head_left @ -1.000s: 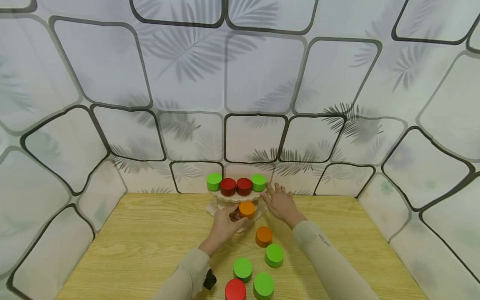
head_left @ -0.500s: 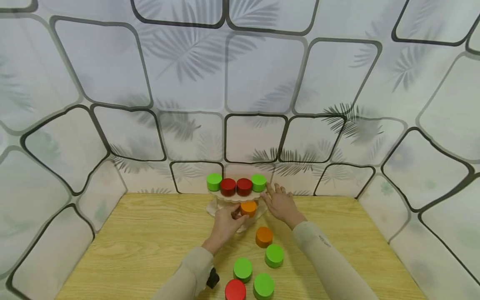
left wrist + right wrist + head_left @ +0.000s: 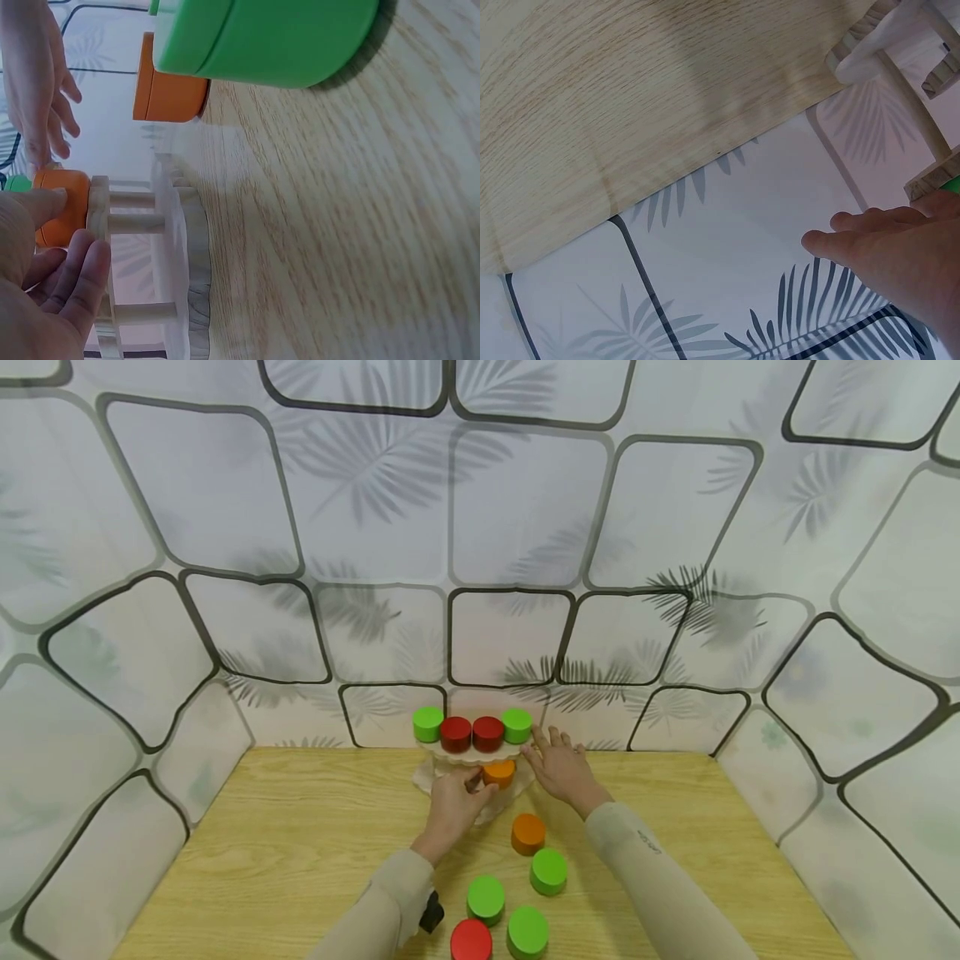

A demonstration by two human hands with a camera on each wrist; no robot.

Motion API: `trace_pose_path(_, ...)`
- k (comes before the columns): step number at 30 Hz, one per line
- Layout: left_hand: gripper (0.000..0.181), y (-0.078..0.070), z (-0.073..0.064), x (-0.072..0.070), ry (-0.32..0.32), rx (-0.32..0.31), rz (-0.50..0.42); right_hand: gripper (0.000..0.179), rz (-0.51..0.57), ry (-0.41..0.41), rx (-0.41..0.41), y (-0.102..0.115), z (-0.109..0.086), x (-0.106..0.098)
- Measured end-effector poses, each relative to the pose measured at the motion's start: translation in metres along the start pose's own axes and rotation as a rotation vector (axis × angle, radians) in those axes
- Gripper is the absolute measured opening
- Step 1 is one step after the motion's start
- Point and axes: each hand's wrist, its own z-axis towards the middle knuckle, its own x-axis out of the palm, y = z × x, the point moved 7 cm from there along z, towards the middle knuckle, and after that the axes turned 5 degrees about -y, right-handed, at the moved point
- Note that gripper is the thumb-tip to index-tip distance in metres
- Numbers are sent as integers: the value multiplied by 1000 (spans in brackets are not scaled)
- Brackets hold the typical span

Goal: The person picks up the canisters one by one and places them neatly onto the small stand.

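Note:
A tiered wooden stand with scalloped edges stands at the back of the table. My left hand pinches a round orange container, just below the front of the top tier. The left wrist view shows the thumb on this orange container, which sits against a lower tier. My right hand has its fingers extended at the top tier's right edge, by a green container. Two dark red containers and another green container share that top tier. The left hand's fingertips are partly hidden in the head view.
Nearer on the wooden table lie another orange container, several green containers and a red container. A patterned wall covering rises right behind the stand.
My left hand has shifted slightly right and away from me, moving the orange container further under the top tier's front edge. My right hand has stayed in place.

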Motion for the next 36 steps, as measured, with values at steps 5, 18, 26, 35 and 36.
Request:
trace_pose_path(5,28,-1,1,0,-15,13,12,68,10,6,2,1,-1,0)
trace_pose_path(18,17,0,4,1,-58,20,53,69,9,0,0,-1,0,3)
trace_pose_path(26,16,1,4,1,-68,36,65,68,12,-3,2,-1,0,2)
trace_pose_path(35,13,8,-2,-5,6,58,-75,68,18,-7,1,-1,-1,1)
trace_pose_path(36,14,9,-4,-7,17,66,-90,68,20,-7,-1,-1,-1,0)
